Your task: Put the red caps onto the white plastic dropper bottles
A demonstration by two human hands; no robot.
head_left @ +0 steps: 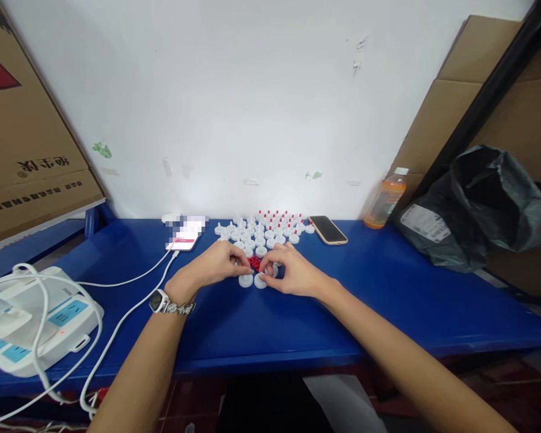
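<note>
My left hand [216,266] and my right hand [293,272] meet over a small heap of red pieces [255,263] on the blue table [270,325]. Both hands have fingertips pinched close together. Whether the left fingers hold a red piece is too small to tell. The right fingertips touch a white round cap [272,270]. Two more white caps [252,281] lie just in front of the hands. Behind the heap stand several white caps [247,236], and those at the back right carry red tips [282,219]. A watch sits on my left wrist.
A phone on a white cable [183,242] lies at the back left, another phone [327,230] at the back right. An orange drink bottle [386,198], a black bag [473,207], cardboard boxes and a white power strip [31,322] surround the work spot.
</note>
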